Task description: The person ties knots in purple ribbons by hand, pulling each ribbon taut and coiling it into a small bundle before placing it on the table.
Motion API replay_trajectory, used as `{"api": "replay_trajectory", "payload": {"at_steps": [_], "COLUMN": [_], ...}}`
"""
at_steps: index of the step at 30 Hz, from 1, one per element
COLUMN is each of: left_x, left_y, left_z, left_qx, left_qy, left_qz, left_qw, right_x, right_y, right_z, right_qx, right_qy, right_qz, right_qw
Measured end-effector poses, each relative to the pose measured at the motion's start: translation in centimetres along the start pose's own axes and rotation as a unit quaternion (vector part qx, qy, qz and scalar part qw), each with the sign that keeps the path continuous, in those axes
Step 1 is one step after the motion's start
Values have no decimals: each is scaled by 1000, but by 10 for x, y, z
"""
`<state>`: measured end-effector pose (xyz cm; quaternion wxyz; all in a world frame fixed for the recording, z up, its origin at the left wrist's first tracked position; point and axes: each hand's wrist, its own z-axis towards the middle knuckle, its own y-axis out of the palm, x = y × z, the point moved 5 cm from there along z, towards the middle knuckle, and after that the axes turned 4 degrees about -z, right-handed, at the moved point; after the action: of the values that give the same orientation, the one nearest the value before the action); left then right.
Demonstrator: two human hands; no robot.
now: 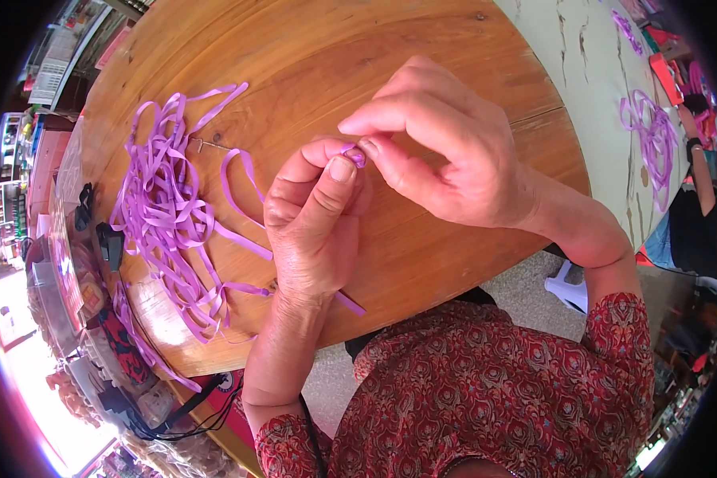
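Between the thumb and index finger of my left hand (315, 211) is a small folded or knotted bit of purple ribbon (357, 156). Lengths of ribbon run from that hand to the left, and a short end pokes out by the wrist. My right hand (454, 151) meets it from the right, its thumb tip touching the ribbon. The right index finger is held apart above the thumb, and nothing shows between them. A loose heap of purple ribbon (163, 211) lies left of my left hand. Beside it rests a thin metal piece (209, 144) with a bent end.
The round wooden table (311, 72) spans the workspace. At right stands a pale, scuffed tabletop (550, 40) carrying more purple ribbon (653, 147). Another person's arm (699, 171) reaches in there. Dark clips (110, 243) and packaged goods crowd the left edge. A pale stool (567, 287) stands below.
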<state>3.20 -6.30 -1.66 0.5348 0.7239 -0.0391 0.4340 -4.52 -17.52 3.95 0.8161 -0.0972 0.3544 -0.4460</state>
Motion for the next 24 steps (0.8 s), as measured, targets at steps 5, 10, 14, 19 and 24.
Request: {"api": "replay_trajectory", "payload": {"at_steps": [5,10,14,19,24], "left_x": [-2,-2,-3,2,5], "left_y": [-5,-6,-5,-1,5], "left_z": [1,0,-1,-2,-5], "left_qx": [-7,2,-7,-3,-22], "left_qy": [-13,-24,-42,7,46], "left_qz": [-33,-33,-23,70,174], "left_qw": [999,999,999,998,983], "right_x": [-9,-7,-4,4,13], "right_y": [0,-2,-5,-6,-8], "right_z": [-3,0,-1,-4,-6], "right_qx": [-3,-38,-42,-50,-69], "right_qy": [-91,-8,5,113,192], "right_qz": [-53,21,28,110,155], "right_qw": [994,999,999,986,966]}}
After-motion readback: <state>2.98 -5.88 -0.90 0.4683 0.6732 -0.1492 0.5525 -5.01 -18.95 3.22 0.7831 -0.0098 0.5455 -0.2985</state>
